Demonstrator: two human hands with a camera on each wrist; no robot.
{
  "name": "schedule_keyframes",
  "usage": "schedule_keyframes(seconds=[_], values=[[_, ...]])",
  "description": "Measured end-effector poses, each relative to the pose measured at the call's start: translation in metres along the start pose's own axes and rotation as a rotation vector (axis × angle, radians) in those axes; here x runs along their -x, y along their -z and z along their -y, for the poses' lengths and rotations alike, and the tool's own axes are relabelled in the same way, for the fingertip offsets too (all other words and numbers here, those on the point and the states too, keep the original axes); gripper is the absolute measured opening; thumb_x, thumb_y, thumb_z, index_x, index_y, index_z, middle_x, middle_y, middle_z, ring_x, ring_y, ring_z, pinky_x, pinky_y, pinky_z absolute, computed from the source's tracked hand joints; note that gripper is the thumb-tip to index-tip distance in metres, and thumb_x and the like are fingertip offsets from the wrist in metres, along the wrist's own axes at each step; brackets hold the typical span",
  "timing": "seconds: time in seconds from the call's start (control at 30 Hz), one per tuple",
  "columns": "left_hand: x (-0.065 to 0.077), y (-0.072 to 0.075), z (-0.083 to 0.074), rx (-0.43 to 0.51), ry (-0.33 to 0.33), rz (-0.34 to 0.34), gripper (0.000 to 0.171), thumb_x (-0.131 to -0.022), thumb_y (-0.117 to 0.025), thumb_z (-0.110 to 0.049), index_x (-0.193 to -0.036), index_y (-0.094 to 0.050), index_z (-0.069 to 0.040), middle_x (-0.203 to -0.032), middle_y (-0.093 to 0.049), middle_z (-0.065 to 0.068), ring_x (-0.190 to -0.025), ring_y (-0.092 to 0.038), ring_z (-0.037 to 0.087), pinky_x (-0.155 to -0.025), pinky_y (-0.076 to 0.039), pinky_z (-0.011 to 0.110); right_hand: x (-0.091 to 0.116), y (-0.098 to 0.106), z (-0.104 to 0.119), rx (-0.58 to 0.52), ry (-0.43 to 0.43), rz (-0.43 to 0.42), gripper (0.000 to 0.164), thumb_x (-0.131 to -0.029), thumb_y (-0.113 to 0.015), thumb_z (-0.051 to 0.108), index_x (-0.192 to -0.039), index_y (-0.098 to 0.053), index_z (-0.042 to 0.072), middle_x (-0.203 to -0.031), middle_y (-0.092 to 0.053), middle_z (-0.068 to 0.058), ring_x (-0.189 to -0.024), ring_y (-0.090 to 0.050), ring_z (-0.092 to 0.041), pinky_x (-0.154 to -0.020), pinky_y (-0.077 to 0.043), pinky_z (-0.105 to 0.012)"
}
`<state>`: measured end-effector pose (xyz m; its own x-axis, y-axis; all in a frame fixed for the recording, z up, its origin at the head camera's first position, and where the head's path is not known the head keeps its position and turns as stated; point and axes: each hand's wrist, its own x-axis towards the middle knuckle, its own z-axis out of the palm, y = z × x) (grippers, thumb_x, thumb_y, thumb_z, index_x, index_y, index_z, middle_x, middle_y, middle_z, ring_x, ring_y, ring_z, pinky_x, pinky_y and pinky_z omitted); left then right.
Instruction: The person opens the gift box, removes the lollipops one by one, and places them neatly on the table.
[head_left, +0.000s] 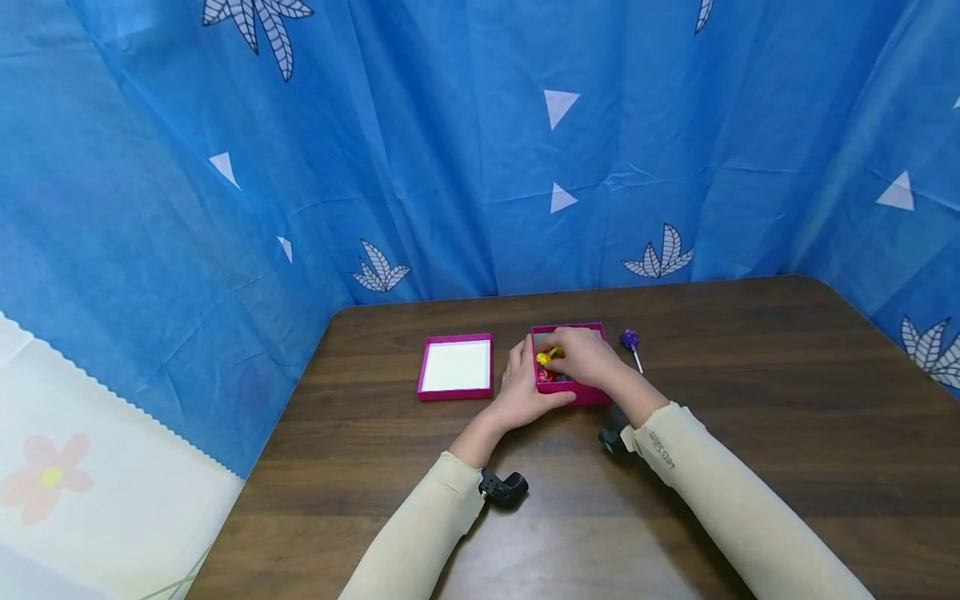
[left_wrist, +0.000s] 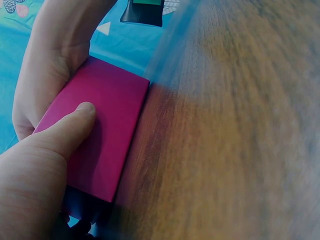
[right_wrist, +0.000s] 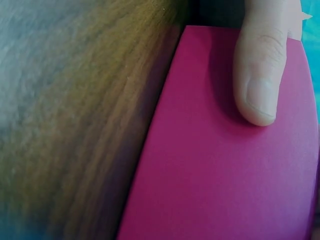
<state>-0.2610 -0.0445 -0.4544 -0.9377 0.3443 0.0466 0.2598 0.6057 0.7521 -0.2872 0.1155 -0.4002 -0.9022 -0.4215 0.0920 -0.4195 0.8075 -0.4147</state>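
Observation:
An open magenta box [head_left: 592,393] stands on the table with wrapped candies inside. My left hand [head_left: 519,398] grips its near left corner, the thumb [left_wrist: 75,127] flat on the front wall and the fingers along the left side. Over the box's opening, my right hand [head_left: 588,357] points down and pinches a yellow-wrapped lollipop [head_left: 543,358]. A red-wrapped candy [head_left: 545,376] lies below it in the box. The right hand covers much of the inside. In the right wrist view, the left thumb presses the box's front wall [right_wrist: 200,165]; the right fingers are hidden there.
Left of the box lies its magenta lid [head_left: 455,367], white inside facing up. A purple-wrapped lollipop [head_left: 630,339] with a white stick lies just right of the box. A blue curtain [head_left: 480,167] hangs behind the wooden table [head_left: 360,450].

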Motion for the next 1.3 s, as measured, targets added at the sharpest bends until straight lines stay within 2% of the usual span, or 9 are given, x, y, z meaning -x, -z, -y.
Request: schedule_keyframes(seconds=[0.2,0.47,0.87,1.03,1.2,1.3], values=[[0.000,-0.003,0.002,0.008,0.003,0.001,0.120,-0.080,-0.076,-0.055,-0.162,0.003,-0.016,-0.166,-0.006,0.008,-0.152,-0.016,0.032,-0.121,-0.024,0.061,0.002,-0.001,-0.001,-0.005,-0.028,-0.010,0.038,-0.085,-0.080,0.020,-0.121,-0.073,0.016,-0.123,-0.071,-0.011,-0.116,-0.064,-0.032,-0.102,-0.050,-0.055],[0.002,-0.002,0.004,0.017,0.008,-0.002,0.120,-0.080,-0.077,-0.053,-0.161,0.003,-0.014,-0.165,-0.007,0.008,-0.151,-0.017,0.033,-0.120,-0.026,0.061,0.005,-0.001,0.004,0.058,-0.095,-0.059,0.043,-0.084,-0.080,0.027,-0.125,-0.071,0.023,-0.128,-0.069,-0.008,-0.114,-0.064,-0.031,-0.087,-0.056,-0.056],[0.002,-0.002,0.002,0.043,-0.011,0.006,0.118,-0.080,-0.078,-0.051,-0.161,0.003,-0.022,-0.164,-0.007,0.005,-0.149,-0.018,0.030,-0.118,-0.028,0.062,0.016,0.009,0.010,-0.008,-0.139,-0.173,0.041,-0.086,-0.078,0.028,-0.126,-0.069,0.025,-0.128,-0.070,-0.010,-0.104,-0.067,-0.032,-0.077,-0.057,-0.048],[0.000,-0.001,0.001,0.046,-0.010,0.003,0.119,-0.079,-0.078,-0.052,-0.161,0.002,-0.022,-0.164,-0.008,0.005,-0.148,-0.020,0.030,-0.117,-0.029,0.062,0.020,0.015,0.008,-0.049,-0.125,-0.210,0.044,-0.088,-0.077,0.024,-0.130,-0.067,0.026,-0.132,-0.067,-0.009,-0.103,-0.067,-0.031,-0.082,-0.057,-0.049],[-0.001,-0.001,0.001,0.033,-0.004,-0.003,0.120,-0.079,-0.077,-0.055,-0.161,0.002,-0.020,-0.164,-0.008,0.005,-0.148,-0.020,0.030,-0.118,-0.029,0.061,0.025,0.018,0.004,-0.077,-0.097,-0.234,0.046,-0.089,-0.076,0.017,-0.132,-0.066,0.027,-0.129,-0.068,-0.009,-0.115,-0.064,-0.034,-0.093,-0.053,-0.055],[-0.001,-0.001,0.002,0.031,-0.005,-0.012,0.120,-0.079,-0.077,-0.055,-0.161,0.002,-0.017,-0.164,-0.007,0.006,-0.148,-0.020,0.031,-0.118,-0.027,0.061,0.027,0.020,0.002,-0.082,-0.106,-0.246,0.044,-0.089,-0.076,0.017,-0.131,-0.067,0.026,-0.128,-0.069,-0.008,-0.117,-0.063,-0.033,-0.094,-0.053,-0.056]])
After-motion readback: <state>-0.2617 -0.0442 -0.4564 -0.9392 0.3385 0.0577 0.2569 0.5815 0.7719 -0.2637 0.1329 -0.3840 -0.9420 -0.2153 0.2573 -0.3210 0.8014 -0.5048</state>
